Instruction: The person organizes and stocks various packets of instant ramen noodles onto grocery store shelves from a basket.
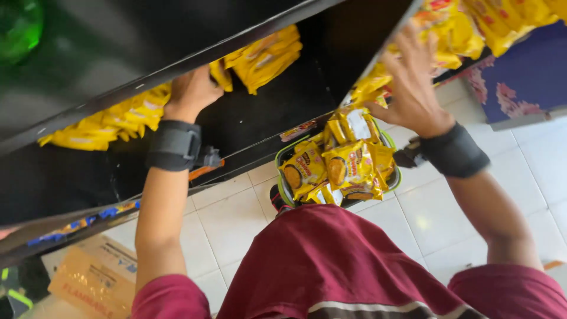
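Overhead, hands (pixel 192 91) (pixel 410 82) at black shelf edge (pixel 177 68), yellow packets (pixel 263 56) crowding.

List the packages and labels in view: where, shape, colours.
Yellow snack packets: black shelf, row by the left hand.
Yellow packets, brown round picture: heaped in the green-rimmed basket on the floor.
Yellow packets: upper right, by the right hand.
Tan cardboard box: bottom left, flat, red lettering.

Left hand (pixel 192 91) among shelf's yellow packets (pixel 263 56), right hand (pixel 410 88) reaching up, basket (pixel 283 177) (full) below
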